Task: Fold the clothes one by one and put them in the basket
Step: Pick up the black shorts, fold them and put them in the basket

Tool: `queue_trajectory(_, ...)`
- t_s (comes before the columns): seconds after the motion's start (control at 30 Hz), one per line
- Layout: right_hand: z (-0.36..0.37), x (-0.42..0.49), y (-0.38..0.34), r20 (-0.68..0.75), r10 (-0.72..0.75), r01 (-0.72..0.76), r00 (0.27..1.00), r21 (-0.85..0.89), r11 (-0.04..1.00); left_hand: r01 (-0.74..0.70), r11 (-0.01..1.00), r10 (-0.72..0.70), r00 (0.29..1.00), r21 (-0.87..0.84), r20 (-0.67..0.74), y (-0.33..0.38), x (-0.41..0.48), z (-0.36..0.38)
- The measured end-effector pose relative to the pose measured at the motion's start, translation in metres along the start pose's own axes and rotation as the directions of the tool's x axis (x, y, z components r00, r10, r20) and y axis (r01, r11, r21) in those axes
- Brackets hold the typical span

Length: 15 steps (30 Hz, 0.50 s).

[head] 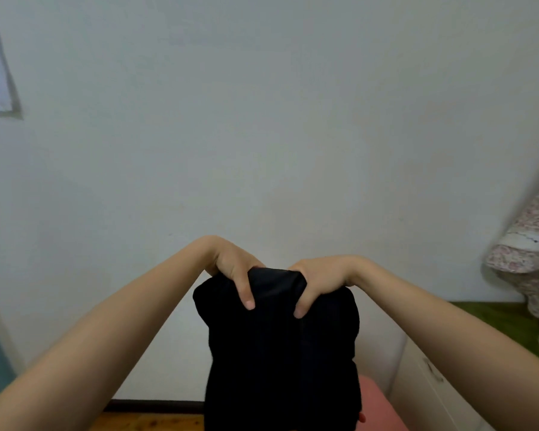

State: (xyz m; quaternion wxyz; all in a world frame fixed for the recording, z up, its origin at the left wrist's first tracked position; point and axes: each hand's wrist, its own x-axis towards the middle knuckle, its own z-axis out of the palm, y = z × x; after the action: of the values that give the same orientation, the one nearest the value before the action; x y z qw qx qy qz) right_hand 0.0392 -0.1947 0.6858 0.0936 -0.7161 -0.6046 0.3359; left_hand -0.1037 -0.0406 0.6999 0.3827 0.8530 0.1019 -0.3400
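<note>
Black garment (280,353) hangs in mid-air in front of the body, held up by its top edge; the lower part runs out of frame. It appears doubled lengthwise, with a vertical crease down the middle; type of garment not determinable. Judged soft, limp and light: it drapes straight down with no stiffness, so it will sag wherever unsupported. Best taken at the two upper corners, cloth kept taut between the grips. Left hand (231,269) and right hand (321,275) sit close together on the top edge, fingers (245,290) curled over the cloth and pinching it. Low behind the garment: pink object (377,399), partly hidden; basket or not, cannot tell. To the right: white cabinet (423,384), green surface (495,318), floral cloth (529,244). Plain wall (262,119) behind.
</note>
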Motion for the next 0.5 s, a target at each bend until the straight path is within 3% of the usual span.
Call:
queue_trajectory(0.1,-0.001,-0.001,0.006,0.088,-0.005,-0.007,0.996,0.134,0.991,-0.026,1.0,0.026,0.974,0.001,-0.226,-0.003,-0.001,0.014)
queue_trajectory(0.17,-0.001,-0.001,0.012,0.121,-0.027,0.0,0.992,0.215,0.977,-0.02,0.995,0.065,0.881,0.1,-0.469,-0.005,-0.003,0.027)
queue_trajectory(0.23,-0.002,-0.001,0.019,0.129,-0.048,0.008,0.99,0.294,0.956,-0.059,0.971,0.196,0.757,0.234,-0.624,-0.011,0.001,0.047)
queue_trajectory(0.3,-0.003,-0.002,0.026,0.131,-0.076,0.021,0.988,0.377,0.926,0.035,0.871,0.36,0.631,0.489,-0.687,-0.022,0.012,0.07)
queue_trajectory(0.37,-0.004,-0.002,0.033,0.144,-0.107,0.031,0.984,0.455,0.89,0.261,0.703,0.469,0.531,0.662,-0.706,-0.033,0.028,0.087)
queue_trajectory(0.43,-0.003,0.0,0.036,0.175,-0.133,0.027,0.976,0.507,0.861,0.368,0.647,0.522,0.425,0.668,-0.74,-0.037,0.042,0.094)
queue_trajectory(0.5,-0.002,0.004,0.037,0.201,-0.138,0.012,0.97,0.526,0.85,0.378,0.622,0.608,0.319,0.686,-0.727,-0.035,0.051,0.091)
